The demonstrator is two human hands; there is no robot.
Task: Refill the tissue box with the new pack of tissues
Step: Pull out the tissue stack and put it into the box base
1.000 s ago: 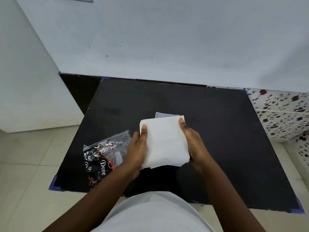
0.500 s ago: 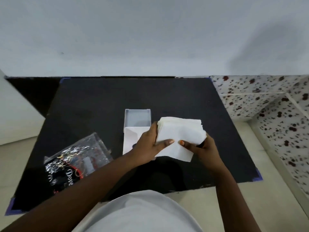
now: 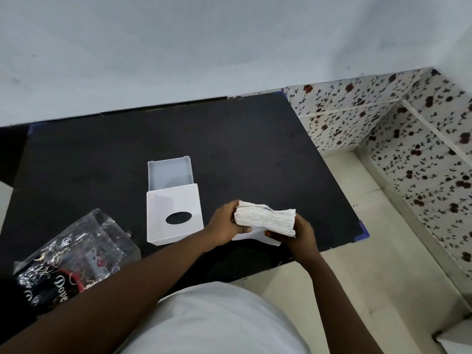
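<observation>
1. I see the thick white stack of folded paper tissues held between both hands above the front-right part of the black rectangular tabletop, close to its front edge.
2. My left hand grips the stack's left end, its fingers curled round the far side and the thumb lying across the near face.
3. My right hand grips the right end from below, its fingers curled under the stack; most of them are hidden by the tissues.
4. A single white sheet hangs out beneath the stack, its lower corner near the front edge of the tabletop.
5. The white square plastic tissue-box cover with the dark oval slot sits near the middle of the front half, just left of my left hand but apart from it.
6. The open translucent square box tray lies directly behind the cover, touching its far edge, with the open side up.
7. The crinkled clear plastic wrapper with black, red and gold print lies at the front-left corner, partly hanging over the front edge.
8. Bare tabletop stretches along the far edge and the right side up to the blue-taped front-right corner.
9. A flower-patterned wall stands past the right edge, with pale floor tiles between.
</observation>
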